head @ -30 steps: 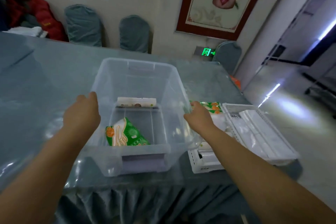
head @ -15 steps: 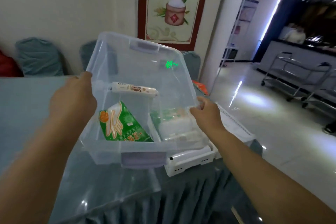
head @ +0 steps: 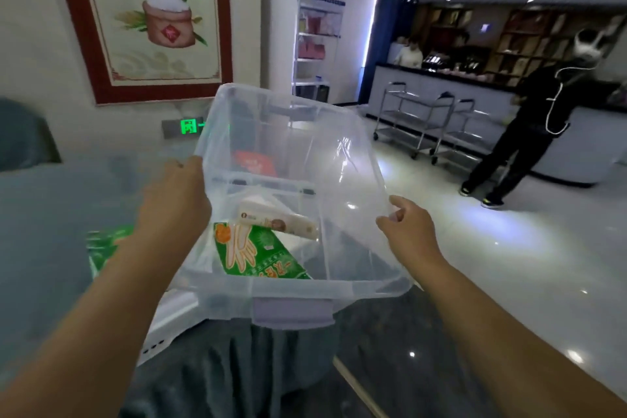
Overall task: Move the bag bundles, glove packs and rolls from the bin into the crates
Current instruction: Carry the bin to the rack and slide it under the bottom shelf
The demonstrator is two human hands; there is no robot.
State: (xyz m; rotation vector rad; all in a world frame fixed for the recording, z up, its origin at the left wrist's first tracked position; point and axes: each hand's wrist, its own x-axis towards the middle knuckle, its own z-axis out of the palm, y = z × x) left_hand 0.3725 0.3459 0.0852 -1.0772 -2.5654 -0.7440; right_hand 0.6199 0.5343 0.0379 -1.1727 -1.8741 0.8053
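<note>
The person is holding the clear bin [head: 291,200] up off the bench [head: 51,214] with both hands, one on each long rim, which seems the natural way to carry a wide, light container and keep it level enough that nothing slides out. The left hand [head: 174,204] is clamping the left rim at about 9 o'clock of the bin, its fingers [head: 190,164] curled over the edge. The right hand [head: 405,231] is at about 3 o'clock, its fingers [head: 395,210] pinching the right rim only lightly, thumb on top.

The bin is tilting, its far end raised toward 12 o'clock and its near purple latch [head: 291,310] hanging low at 6 o'clock, so the contents are gathering toward the near half. Inside, a green glove pack [head: 258,254] is lying flat on the floor of the bin, and a white roll [head: 276,222] is resting across its upper corner, touching it. Below the bin's near left corner, a white crate [head: 169,319] is sitting at the bench edge, at about 7 o'clock, partly hidden by the left forearm.

Compared with half a second ago, the bin is swinging further right and out past the bench edge, over the floor, and the view is turning with it toward the room. The roll, then lying apart near the far wall, is now down against the glove pack. A full second back, the bin was standing on the bench.
</note>
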